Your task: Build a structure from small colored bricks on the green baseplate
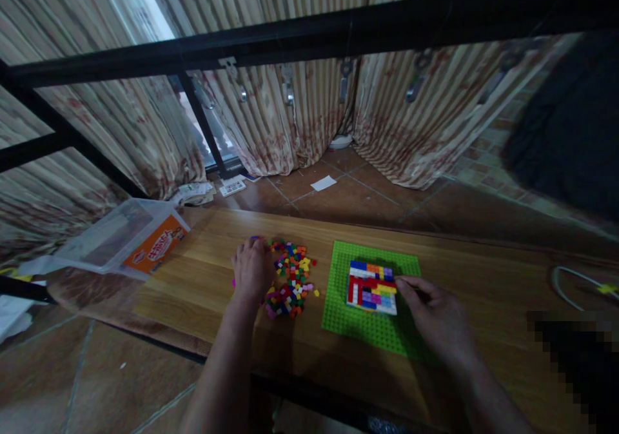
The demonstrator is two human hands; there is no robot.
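Observation:
My left hand (252,267) rests palm down at the left side of a loose pile of small coloured toy bricks (293,279). Its knuckles face up and its fingertips are hidden, with a few bricks showing around them. On a green studded baseplate (338,311) sits a flat block of joined bricks (371,287) in red, white, blue, yellow and other colours. At that block's right edge is my right hand (432,308), thumb and forefinger pinched together. Anything between those fingertips is too small to make out.
A clear plastic box (109,234) with an orange label stands at the left end of the wooden table (213,240). A black metal rail (309,40) with hanging clips crosses above. Behind are striped curtains (309,111); a white cable (563,292) lies far right.

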